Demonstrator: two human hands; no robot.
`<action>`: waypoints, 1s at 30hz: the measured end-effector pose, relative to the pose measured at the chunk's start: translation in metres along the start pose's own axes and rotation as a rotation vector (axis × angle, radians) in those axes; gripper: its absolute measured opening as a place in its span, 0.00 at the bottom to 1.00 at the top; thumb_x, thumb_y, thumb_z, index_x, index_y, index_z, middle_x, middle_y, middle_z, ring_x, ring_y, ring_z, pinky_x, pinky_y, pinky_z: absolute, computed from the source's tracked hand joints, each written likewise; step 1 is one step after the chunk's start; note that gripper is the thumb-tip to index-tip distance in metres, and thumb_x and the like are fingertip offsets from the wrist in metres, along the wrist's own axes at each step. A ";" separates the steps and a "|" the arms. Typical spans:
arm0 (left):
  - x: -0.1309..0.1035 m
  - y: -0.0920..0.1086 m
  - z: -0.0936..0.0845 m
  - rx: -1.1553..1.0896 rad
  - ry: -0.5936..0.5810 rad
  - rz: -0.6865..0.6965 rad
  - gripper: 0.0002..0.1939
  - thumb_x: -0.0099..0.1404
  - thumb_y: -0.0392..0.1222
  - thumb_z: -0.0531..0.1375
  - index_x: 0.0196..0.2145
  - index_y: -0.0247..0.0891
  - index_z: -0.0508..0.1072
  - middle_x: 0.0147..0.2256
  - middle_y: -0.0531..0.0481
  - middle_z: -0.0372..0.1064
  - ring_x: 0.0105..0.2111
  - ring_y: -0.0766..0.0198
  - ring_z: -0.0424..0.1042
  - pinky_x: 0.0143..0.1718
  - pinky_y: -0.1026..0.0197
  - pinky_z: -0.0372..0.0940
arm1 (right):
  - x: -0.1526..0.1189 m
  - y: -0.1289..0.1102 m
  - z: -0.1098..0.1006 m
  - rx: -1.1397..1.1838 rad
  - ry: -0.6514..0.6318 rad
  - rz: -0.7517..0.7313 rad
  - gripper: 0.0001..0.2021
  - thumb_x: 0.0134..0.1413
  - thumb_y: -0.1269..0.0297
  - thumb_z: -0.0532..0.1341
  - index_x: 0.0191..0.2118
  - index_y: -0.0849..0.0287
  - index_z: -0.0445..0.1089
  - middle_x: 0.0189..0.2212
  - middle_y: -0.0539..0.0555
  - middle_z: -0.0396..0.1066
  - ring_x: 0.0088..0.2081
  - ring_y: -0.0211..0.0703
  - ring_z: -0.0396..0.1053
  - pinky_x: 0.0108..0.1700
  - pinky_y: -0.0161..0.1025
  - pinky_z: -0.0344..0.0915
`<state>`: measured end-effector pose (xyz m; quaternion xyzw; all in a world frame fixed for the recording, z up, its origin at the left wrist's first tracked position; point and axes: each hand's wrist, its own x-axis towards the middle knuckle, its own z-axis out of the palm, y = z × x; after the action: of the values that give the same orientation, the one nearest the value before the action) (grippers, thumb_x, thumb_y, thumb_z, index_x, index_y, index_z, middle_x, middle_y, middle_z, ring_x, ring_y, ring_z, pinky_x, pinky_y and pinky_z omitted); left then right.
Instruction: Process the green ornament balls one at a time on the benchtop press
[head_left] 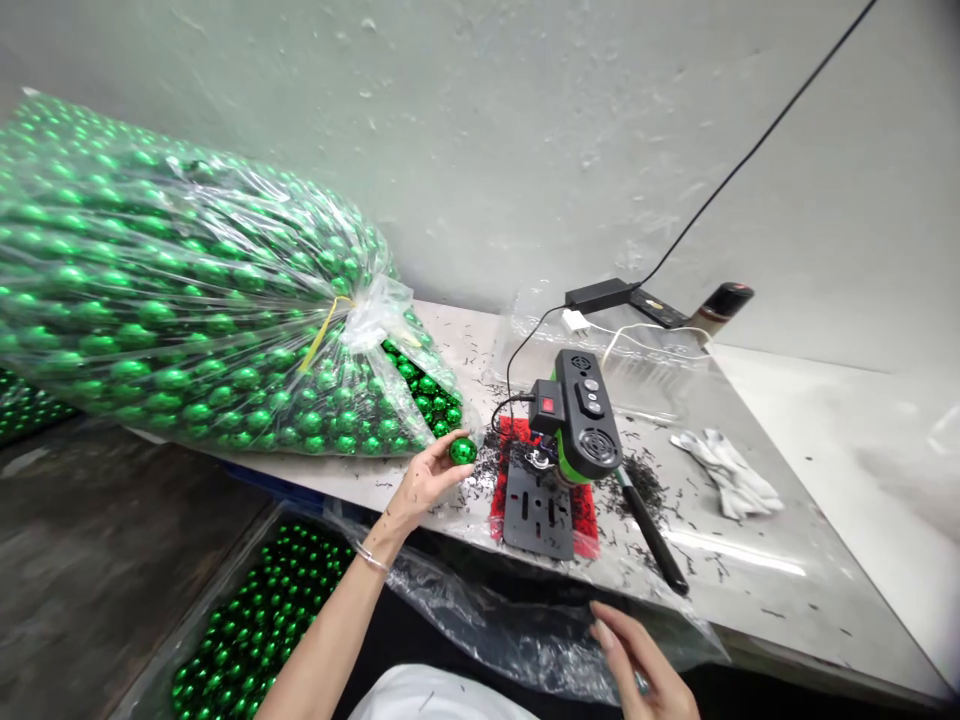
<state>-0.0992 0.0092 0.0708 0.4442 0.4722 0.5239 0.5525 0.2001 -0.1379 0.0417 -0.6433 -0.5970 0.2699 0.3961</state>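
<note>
My left hand [427,482] is closed on a shiny green ball [463,451], held between thumb and fingertips beside the torn opening of a big clear plastic bag [382,310] full of such balls. To the right of it stands a small black and green machine [586,415] with a slotted black base plate [536,510] and a lever handle [654,535]. Below the table's front edge is my right hand [637,665], its fingers stretched out and slightly apart. Nothing shows in its grasp, and it is nearest to a clear plastic sheet [487,630].
A red mat [586,515] lies under the machine, with many small black bits around it. White gloves [727,475] rest on the table's [810,560] right side. Behind are a black power adapter [598,295] and cables. A lined bin of green balls [259,610] stands below at left.
</note>
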 end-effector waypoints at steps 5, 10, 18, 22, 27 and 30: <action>0.001 -0.015 0.022 -0.271 0.044 -0.137 0.27 0.52 0.50 0.72 0.48 0.36 0.78 0.37 0.48 0.77 0.34 0.63 0.76 0.39 0.61 0.70 | 0.018 -0.030 0.010 0.065 0.286 -0.226 0.12 0.61 0.61 0.61 0.48 0.56 0.75 0.41 0.56 0.79 0.35 0.42 0.79 0.39 0.36 0.77; 0.007 -0.042 0.050 -0.355 0.021 -0.226 0.22 0.51 0.52 0.73 0.39 0.35 0.78 0.37 0.46 0.78 0.34 0.64 0.77 0.36 0.63 0.70 | 0.034 -0.049 0.012 0.101 0.404 -0.271 0.13 0.62 0.66 0.60 0.51 0.57 0.73 0.45 0.58 0.77 0.46 0.48 0.77 0.43 0.42 0.78; 0.001 -0.063 0.071 0.460 -0.145 0.104 0.20 0.61 0.49 0.66 0.49 0.38 0.78 0.39 0.45 0.79 0.37 0.56 0.75 0.44 0.53 0.70 | 0.048 -0.071 0.003 0.117 0.528 -0.418 0.24 0.59 0.71 0.63 0.60 0.53 0.64 0.52 0.60 0.73 0.40 0.41 0.77 0.37 0.38 0.79; 0.001 -0.064 0.073 0.724 -0.200 0.390 0.16 0.67 0.47 0.63 0.50 0.40 0.76 0.49 0.41 0.76 0.50 0.51 0.74 0.54 0.47 0.67 | 0.051 -0.082 0.004 0.063 0.550 -0.498 0.29 0.56 0.74 0.64 0.62 0.51 0.63 0.53 0.59 0.72 0.40 0.41 0.76 0.36 0.37 0.78; 0.004 -0.064 0.077 0.916 -0.252 0.536 0.17 0.69 0.48 0.61 0.51 0.36 0.74 0.48 0.38 0.75 0.48 0.49 0.74 0.52 0.46 0.68 | 0.062 -0.094 -0.002 -0.028 0.496 -0.677 0.27 0.57 0.70 0.65 0.62 0.56 0.64 0.52 0.61 0.72 0.50 0.49 0.73 0.42 0.43 0.77; 0.004 -0.068 0.078 0.941 -0.223 0.566 0.17 0.69 0.48 0.60 0.51 0.36 0.74 0.48 0.38 0.75 0.47 0.50 0.73 0.50 0.47 0.67 | 0.074 -0.104 -0.005 -0.052 0.447 -0.781 0.17 0.60 0.70 0.61 0.55 0.59 0.69 0.45 0.60 0.76 0.48 0.49 0.75 0.47 0.48 0.75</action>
<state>-0.0109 0.0101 0.0157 0.8049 0.4562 0.3344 0.1792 0.1576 -0.0694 0.1401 -0.4223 -0.7014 -0.0606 0.5710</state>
